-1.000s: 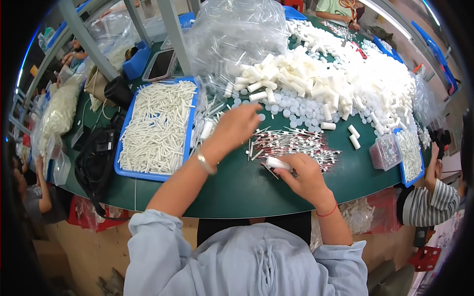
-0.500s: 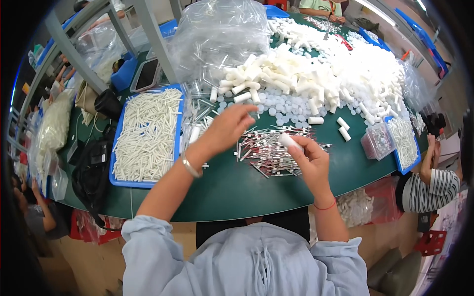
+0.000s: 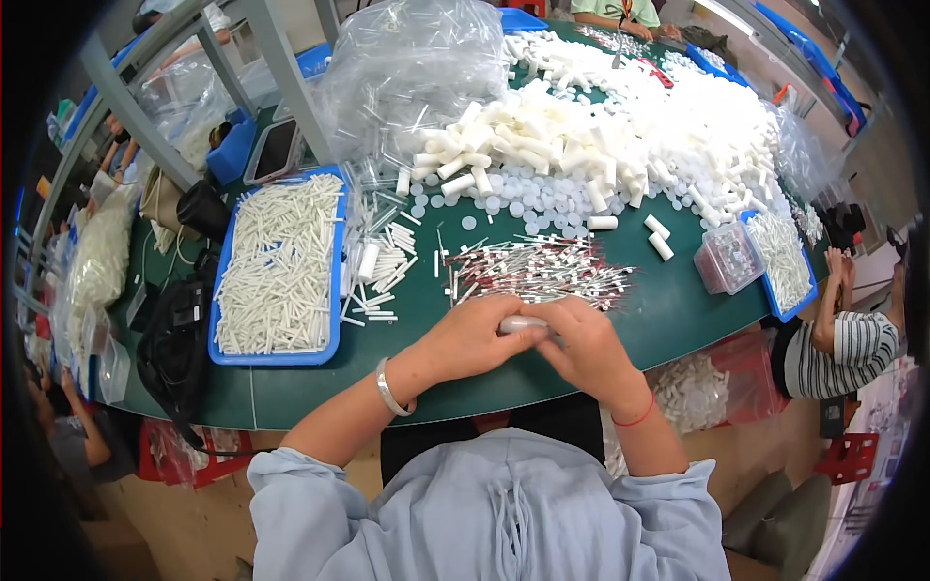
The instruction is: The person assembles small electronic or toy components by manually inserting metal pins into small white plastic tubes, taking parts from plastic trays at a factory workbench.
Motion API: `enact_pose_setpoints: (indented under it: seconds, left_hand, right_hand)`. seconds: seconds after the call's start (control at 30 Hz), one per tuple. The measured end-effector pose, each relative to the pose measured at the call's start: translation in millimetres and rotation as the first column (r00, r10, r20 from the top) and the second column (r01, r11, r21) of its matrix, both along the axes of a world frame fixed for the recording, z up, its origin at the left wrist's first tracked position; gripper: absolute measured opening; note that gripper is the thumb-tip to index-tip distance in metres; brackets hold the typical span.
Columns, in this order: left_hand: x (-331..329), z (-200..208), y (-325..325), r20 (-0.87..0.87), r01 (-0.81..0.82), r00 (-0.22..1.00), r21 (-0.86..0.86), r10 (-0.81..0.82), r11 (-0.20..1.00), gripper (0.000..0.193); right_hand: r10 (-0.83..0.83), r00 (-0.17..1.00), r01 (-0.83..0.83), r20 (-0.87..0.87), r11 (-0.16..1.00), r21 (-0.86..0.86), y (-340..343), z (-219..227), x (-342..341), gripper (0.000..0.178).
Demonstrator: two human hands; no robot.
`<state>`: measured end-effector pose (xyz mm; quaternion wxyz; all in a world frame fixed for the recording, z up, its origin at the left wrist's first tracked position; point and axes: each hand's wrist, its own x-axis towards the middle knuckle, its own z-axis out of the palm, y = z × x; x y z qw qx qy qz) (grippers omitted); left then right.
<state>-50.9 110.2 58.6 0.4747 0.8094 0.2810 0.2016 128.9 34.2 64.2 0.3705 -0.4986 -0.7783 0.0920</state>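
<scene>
Both hands have drawn back from the middle of the green table (image 3: 668,310) to its near edge since a second ago, when the left hand (image 3: 475,339) reached out over the heap of thin red-and-white sticks (image 3: 538,271) and the right hand (image 3: 586,344) worked apart from it. Now the two meet, fingers curled together around a small white plastic tube (image 3: 523,323) held level between them just above the table's near edge. The left forearm, with a silver bangle (image 3: 389,387) at the wrist, comes in from the lower left; the right, with a red thread (image 3: 635,418) at the wrist, from the lower right. Both wrists bend inward, knuckles up. The stick heap lies just beyond the hands. A blue rectangular tray of white tubes (image 3: 281,266) sits toward the left edge, a mound of short white plastic cylinders (image 3: 620,136) toward the far edge, and a clear plastic bag (image 3: 417,68) beside it at the far left.
</scene>
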Motion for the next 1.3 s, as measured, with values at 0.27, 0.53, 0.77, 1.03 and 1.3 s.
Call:
enact_pose_setpoints:
  seconds: [0.27,0.53,0.77,1.03,1.3]
  left_hand:
    - [2.2,-12.8,-12.6,0.132,0.032,0.99,-0.566,0.053,0.824,0.031]
    - [11.1,-14.0,-43.5,0.178,-0.106,0.966,-0.385,0.187,0.917,0.04]
    - [5.1,-22.7,-45.9,0.154,0.001,0.986,-0.391,0.065,0.92,0.044]
    - [13.6,-30.6,-54.7,0.23,0.055,0.954,-0.764,0.193,0.642,0.041]
    - [19.3,-29.8,-61.9,0.244,0.07,0.932,-0.846,0.268,0.529,0.042]
  right_hand:
    - [0.04,0.843,-0.203,-0.536,0.947,-0.248,-10.1,-6.0,7.9,0.041]
    - [-0.028,0.539,-0.414,-0.842,0.862,-0.294,-11.5,-31.5,0.1,0.031]
    - [-0.228,0.207,-0.671,-0.951,0.675,-0.308,-22.9,-31.5,-17.7,0.037]
    - [-0.333,0.213,-0.653,-0.918,0.651,-0.387,-32.0,-37.0,-15.7,0.04]
    - [-0.34,0.06,-0.706,-0.938,0.65,-0.281,-37.3,-38.2,-12.4,0.048]
